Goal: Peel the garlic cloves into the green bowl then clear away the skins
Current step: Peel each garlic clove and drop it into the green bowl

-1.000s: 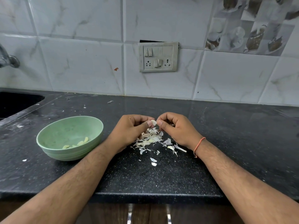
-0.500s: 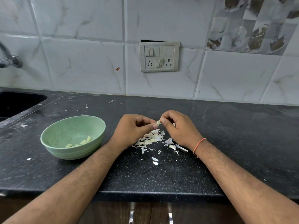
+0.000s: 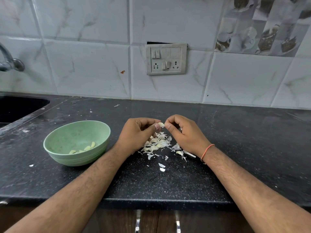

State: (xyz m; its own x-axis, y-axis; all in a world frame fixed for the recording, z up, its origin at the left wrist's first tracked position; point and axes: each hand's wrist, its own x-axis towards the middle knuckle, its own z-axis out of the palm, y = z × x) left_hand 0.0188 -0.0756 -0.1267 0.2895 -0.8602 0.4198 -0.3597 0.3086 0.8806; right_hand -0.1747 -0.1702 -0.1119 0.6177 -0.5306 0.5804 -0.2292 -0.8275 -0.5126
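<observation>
Clove: you pinch it between left hand and right hand, above skins. Bowl lies to your left, nearer left hand.

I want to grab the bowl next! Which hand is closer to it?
Left. The left hand is just right of the bowl, apart from it. The right hand is farther right, beyond the clove both hands pinch.

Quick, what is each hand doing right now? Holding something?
Left hand: fingers curled, pinching the garlic clove.
Right hand: fingers curled, pinching the same clove from the other side.
</observation>
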